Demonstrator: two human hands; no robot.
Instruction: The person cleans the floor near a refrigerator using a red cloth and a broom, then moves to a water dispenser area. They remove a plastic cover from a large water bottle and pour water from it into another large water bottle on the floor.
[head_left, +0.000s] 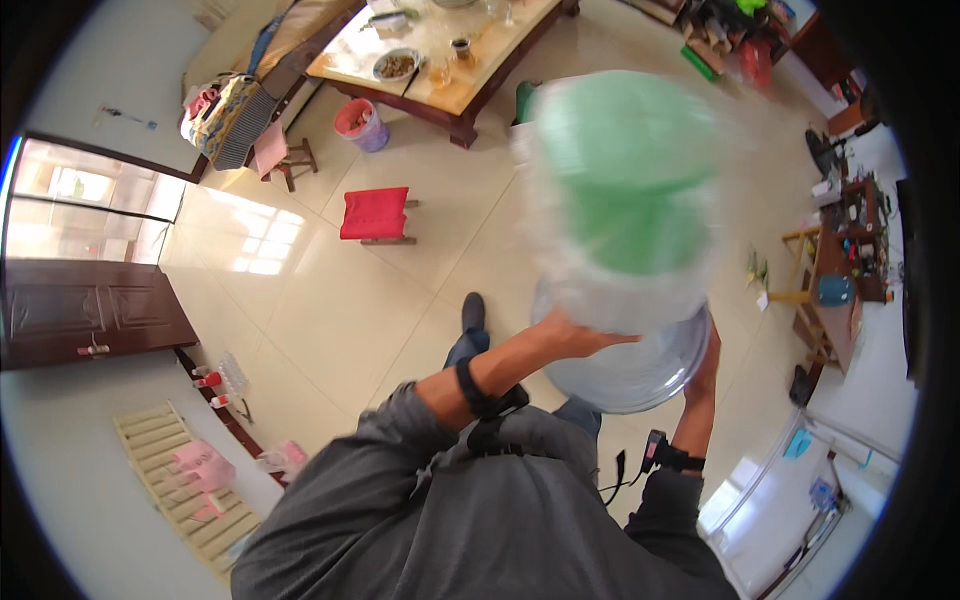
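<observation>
A pale, translucent plastic-looking object with green parts (637, 202) is held up in front of me, badly smeared by motion, so its exact kind is unclear. My left hand (574, 336) is at its lower edge and appears to grip it. Beneath it is a clear round plastic basin (619, 386), tilted, with a shiny rim. Around the right side of that rim my right hand (707, 349) is closed, its fingers mostly hidden. The upper part of the basin is covered by the pale object.
A red-topped folding stool (375, 214) stands ahead on the tiled floor (315, 307). Farther off are a low table (360, 45) bearing dishes and a pink-and-purple bin (362, 126). On the right, a wooden chair (806, 296) stands beside a cluttered desk (836, 319).
</observation>
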